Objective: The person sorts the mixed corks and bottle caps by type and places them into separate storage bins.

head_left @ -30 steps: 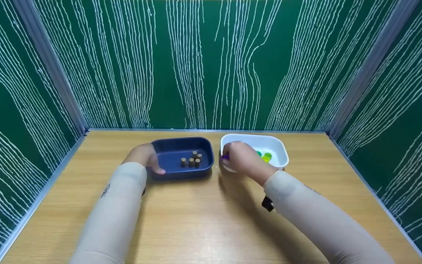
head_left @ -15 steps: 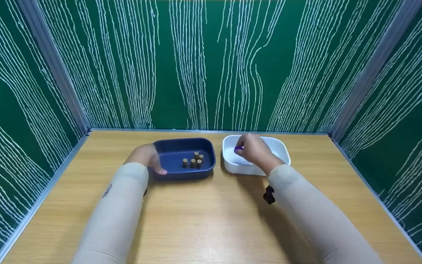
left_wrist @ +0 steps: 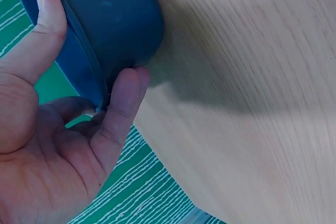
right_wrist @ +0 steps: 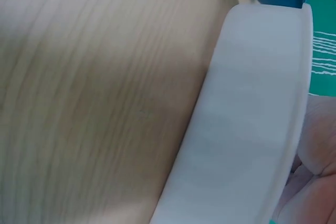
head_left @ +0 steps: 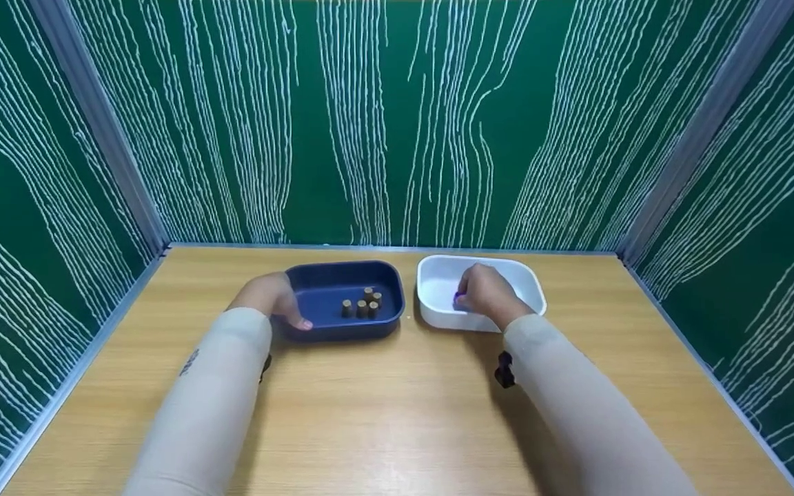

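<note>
My left hand (head_left: 267,297) grips the left end of a dark blue tray (head_left: 349,332). In the left wrist view the thumb lies over the tray's rim and the other fingers curl about its corner. Several short brown cylinders (head_left: 362,308) stand upright toward the tray's right side. Inside a white tray (head_left: 449,319), my right hand (head_left: 492,293) pinches a small purple piece (head_left: 458,300), mostly covered by the fingers. The right wrist view has the white tray's outer wall (right_wrist: 247,108) in front, hiding much of that hand (right_wrist: 312,182).
Both trays sit side by side near the back of a wooden table (head_left: 369,420), a narrow gap between them. Green panels (head_left: 411,124) with white wavy lines enclose the table at the back and sides.
My right hand has moved from the white tray's left edge rightward and down into it, carrying the purple piece. Green and yellow discs seen there earlier are now hidden. The left hand keeps its hold.
</note>
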The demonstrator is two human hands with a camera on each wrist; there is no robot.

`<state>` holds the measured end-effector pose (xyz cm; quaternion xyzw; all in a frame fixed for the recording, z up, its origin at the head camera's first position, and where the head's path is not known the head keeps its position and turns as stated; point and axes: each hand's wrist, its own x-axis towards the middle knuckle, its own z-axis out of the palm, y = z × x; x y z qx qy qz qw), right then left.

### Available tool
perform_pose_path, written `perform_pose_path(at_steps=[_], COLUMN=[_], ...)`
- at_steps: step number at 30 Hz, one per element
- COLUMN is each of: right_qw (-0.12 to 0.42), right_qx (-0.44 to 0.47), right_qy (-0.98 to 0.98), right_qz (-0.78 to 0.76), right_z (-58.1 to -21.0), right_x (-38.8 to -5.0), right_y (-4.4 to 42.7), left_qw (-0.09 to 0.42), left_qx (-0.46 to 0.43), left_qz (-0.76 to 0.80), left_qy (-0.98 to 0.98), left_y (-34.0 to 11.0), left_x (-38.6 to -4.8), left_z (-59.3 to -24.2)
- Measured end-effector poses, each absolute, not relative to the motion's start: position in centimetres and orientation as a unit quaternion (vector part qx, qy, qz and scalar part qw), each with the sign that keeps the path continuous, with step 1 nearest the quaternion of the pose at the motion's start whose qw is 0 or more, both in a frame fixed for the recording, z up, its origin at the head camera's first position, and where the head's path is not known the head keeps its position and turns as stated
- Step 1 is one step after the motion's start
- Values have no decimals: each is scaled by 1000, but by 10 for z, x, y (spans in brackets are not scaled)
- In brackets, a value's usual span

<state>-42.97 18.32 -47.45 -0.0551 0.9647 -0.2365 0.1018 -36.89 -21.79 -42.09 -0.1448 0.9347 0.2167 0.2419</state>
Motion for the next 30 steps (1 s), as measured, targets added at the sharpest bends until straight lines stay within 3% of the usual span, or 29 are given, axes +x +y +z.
perform_pose_path(at_steps=[12, 20, 24, 30], right_qw=[97, 131, 114, 65], right_qx=[-58, -19, -37, -70], right_qy=[969, 959, 963, 969], right_qz=[-218, -249, -240, -227], right_z=[-482, -468, -454, -435], right_x=[-427, -424, -418, -404], right_y=[186, 188, 191, 192], left_qw=[255, 259, 205, 54], left_qx=[-98, -117, -104, -26], left_qz=[234, 337, 336, 291], left_qy=[933, 898, 913, 955], left_y=[-231, -239, -238, -230], left_x=[-359, -351, -348, -344], left_z=[-419, -414, -412, -410])
